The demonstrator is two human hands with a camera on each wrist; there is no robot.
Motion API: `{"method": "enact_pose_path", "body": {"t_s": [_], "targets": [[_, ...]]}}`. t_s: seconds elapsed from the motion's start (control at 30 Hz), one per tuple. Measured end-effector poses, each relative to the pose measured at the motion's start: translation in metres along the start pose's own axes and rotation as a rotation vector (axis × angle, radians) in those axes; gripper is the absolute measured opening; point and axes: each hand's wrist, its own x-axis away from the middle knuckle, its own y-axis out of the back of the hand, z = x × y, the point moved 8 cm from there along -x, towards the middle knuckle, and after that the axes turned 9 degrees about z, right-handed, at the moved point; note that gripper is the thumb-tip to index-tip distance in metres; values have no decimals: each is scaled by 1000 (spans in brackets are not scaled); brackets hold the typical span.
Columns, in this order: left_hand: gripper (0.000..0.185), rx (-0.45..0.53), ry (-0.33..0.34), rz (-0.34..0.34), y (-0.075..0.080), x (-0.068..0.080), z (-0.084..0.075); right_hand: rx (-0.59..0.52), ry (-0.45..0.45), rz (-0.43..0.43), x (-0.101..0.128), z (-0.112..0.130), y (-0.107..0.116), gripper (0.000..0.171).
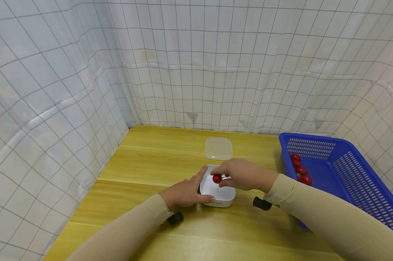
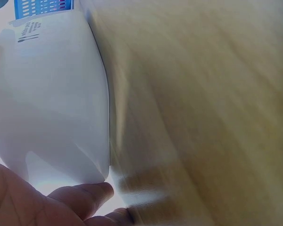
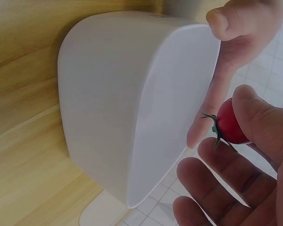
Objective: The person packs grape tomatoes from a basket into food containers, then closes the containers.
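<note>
My right hand [image 1: 243, 175] pinches a red cherry tomato [image 3: 230, 123] between thumb and forefinger, over the mouth of a white plastic container [image 1: 216, 194]. Green sepals stick out from the tomato's end in the right wrist view, where the other fingers are spread beside it. My left hand [image 1: 188, 190] holds the container at its left side, with the thumb at the near rim and the fingers reaching along toward the far side. The container stands upright on the table; small printed lettering shows on its wall in the left wrist view.
A translucent lid [image 1: 218, 148] lies flat just beyond the container. To the right stands a blue slotted basket [image 1: 327, 177] with several red tomatoes [image 1: 297, 164] along its left side. White grid-patterned curtains [image 1: 189, 72] surround the wooden table [image 1: 144, 156] at the back and sides.
</note>
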Motion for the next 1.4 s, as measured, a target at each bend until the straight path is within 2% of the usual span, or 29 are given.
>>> {"method": "enact_pose_path", "body": {"t_s": [0.77, 0.97, 1.2, 1.3, 1.4], "targets": [[117, -7, 6, 7, 0, 1, 0, -1, 46, 10, -4, 7, -2, 15], [114, -12, 20, -2, 1, 1, 1, -10, 10, 16, -1, 4, -3, 40], [114, 15, 7, -9, 0, 0, 1, 14, -36, -47, 7, -5, 6, 43], [115, 17, 9, -13, 0, -1, 1, 5, -100, -94, 17, -18, 18, 47], [116, 18, 21, -22, -1, 0, 2, -42, -197, -131, 32, -41, 31, 51]]}}
